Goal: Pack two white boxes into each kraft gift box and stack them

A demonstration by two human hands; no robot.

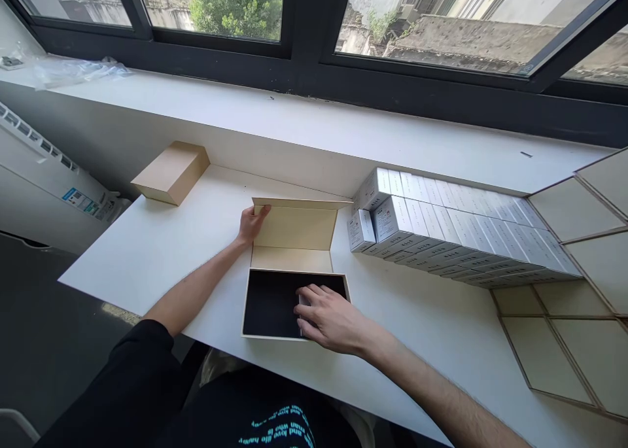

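A cream gift box (294, 337) with a dark inside stands on the white table, its hinged lid (299, 229) raised and tipped back. At the lid's upper left corner, my left hand (252, 224) is closed, pinching the edge between thumb and fingers. My right hand (326, 317) reaches into the right half of the box with curled fingers. Between them a sliver of a small pale box (303, 300) shows; the palm and fingers hide most of it.
Many small white boxes (441, 229) are stacked in rows at the right. One closed cream box (171, 170) sits at the table's left end. Behind runs a windowsill (245, 111) with clear plastic wrapping (78, 72). Large tan boxes (559, 343) with lined edges stand far right.
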